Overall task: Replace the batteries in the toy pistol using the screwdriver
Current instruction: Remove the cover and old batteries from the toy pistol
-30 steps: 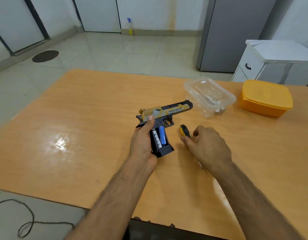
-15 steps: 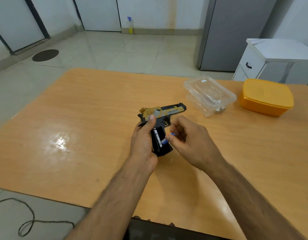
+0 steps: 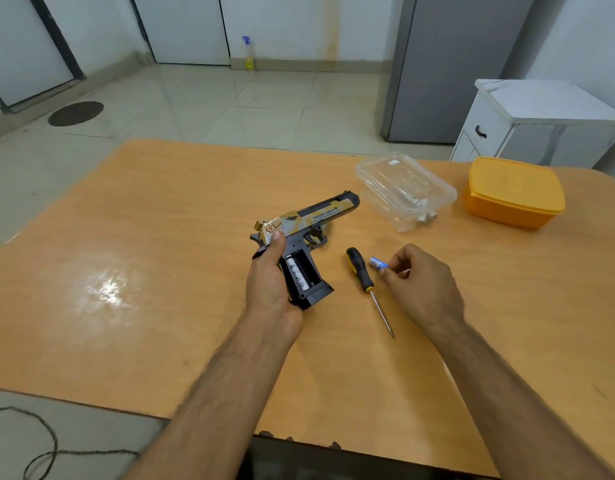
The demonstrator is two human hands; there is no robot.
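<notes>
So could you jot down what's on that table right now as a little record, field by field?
Left hand: left hand grips the black-and-gold toy pistol by its handle
Battery bay: open, one white battery inside, other slot empty
Right hand: right hand pinches a blue-and-white battery
Tool: black-and-yellow-handled screwdriver lying on the wooden table, untouched
Containers: clear plastic box and orange lidded box at the far right
</notes>
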